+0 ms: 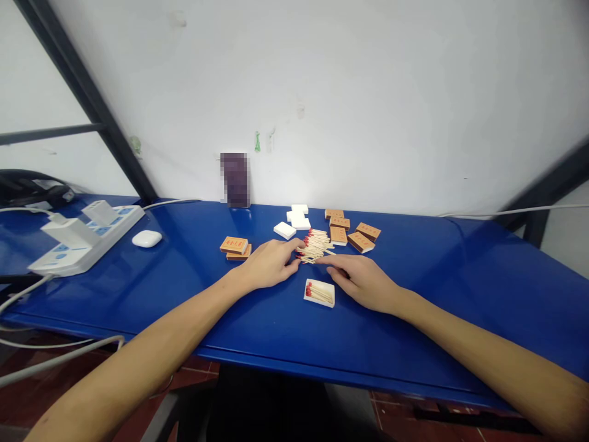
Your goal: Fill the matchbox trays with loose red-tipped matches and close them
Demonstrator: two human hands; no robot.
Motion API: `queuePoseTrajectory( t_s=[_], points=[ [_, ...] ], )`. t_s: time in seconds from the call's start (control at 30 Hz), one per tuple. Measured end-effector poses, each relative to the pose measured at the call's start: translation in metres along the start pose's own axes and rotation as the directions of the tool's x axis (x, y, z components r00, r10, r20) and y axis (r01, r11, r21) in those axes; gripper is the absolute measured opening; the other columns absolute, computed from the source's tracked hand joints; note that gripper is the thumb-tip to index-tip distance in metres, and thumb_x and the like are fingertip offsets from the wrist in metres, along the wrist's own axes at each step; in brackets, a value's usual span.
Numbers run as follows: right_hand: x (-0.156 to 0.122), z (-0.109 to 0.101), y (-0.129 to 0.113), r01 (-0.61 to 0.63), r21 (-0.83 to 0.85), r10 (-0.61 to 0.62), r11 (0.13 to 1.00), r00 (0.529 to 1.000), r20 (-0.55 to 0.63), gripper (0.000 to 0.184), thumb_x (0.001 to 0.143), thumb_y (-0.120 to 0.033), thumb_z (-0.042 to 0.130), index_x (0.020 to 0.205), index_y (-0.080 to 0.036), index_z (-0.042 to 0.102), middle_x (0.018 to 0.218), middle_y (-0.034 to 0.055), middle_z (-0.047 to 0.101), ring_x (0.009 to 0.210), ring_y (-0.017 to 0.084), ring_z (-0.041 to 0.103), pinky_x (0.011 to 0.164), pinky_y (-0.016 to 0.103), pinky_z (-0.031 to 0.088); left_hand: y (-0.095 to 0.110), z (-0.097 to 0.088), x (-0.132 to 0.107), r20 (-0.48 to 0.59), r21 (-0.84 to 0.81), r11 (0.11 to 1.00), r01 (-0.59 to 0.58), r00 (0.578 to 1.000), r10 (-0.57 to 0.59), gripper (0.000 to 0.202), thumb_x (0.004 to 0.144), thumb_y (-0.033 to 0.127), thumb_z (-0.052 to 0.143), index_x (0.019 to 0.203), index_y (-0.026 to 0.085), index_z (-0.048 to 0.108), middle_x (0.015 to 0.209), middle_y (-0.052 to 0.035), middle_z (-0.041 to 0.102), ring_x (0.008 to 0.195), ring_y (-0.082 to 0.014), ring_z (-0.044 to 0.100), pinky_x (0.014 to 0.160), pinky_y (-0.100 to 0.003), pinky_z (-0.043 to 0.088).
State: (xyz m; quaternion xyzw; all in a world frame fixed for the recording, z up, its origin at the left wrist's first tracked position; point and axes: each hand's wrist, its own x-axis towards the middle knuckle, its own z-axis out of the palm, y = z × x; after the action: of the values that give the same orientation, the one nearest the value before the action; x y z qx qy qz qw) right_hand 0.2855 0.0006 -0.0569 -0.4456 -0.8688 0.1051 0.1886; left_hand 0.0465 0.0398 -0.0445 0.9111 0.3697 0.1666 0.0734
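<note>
Currently, the matchstick pile lies on the blue table between my left hand, whether pinching I cannot tell, and my right hand, its thumb and forefinger parted.

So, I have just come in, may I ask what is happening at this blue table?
A person has both hands at a loose pile of matches on the table. The left hand is at its left edge, and the right hand points a finger at its near side. Closer to the person, a small white tray holds some matches. Small white boxes lie behind the pile, and orange matchboxes lie to either side.
</note>
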Motion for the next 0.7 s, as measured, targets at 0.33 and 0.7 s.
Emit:
queuePoseTrajectory(
  t_s=[0.33,0.7],
  points=[
    [0.0004,-0.0012,0.0013,0.054,-0.058,-0.052,0.997,0.998,0.044,0.038,0.096,-0.022,0.040,0.128,-0.025,0.060,0.113,0.0048,0.071,0.098,0.022,0.068,0.080,0.034,0.053,0.0016,-0.0019,0.0002,0.038,0.023,0.999,-0.033,0.999,0.033,0.027,0.092,0.026,0.049,0.116,0.020,0.060,0.068,0.0010,0.061,0.063,-0.0148,0.058,0.061,-0.025,0.039],
    [0.0001,-0.0033,0.0002,0.060,-0.107,-0.052,0.992,0.996,0.073,0.039,0.098,-0.025,0.039,0.133,-0.024,0.055,0.120,0.0079,0.068,0.105,0.024,0.066,0.086,0.039,0.052,0.0037,-0.0054,0.0007,0.023,0.055,0.998,-0.017,1.000,0.016,0.021,0.091,0.025,0.050,0.099,0.021,0.069,0.071,0.0001,0.063,0.066,-0.0144,0.059,0.062,-0.026,0.040]
  ],
)
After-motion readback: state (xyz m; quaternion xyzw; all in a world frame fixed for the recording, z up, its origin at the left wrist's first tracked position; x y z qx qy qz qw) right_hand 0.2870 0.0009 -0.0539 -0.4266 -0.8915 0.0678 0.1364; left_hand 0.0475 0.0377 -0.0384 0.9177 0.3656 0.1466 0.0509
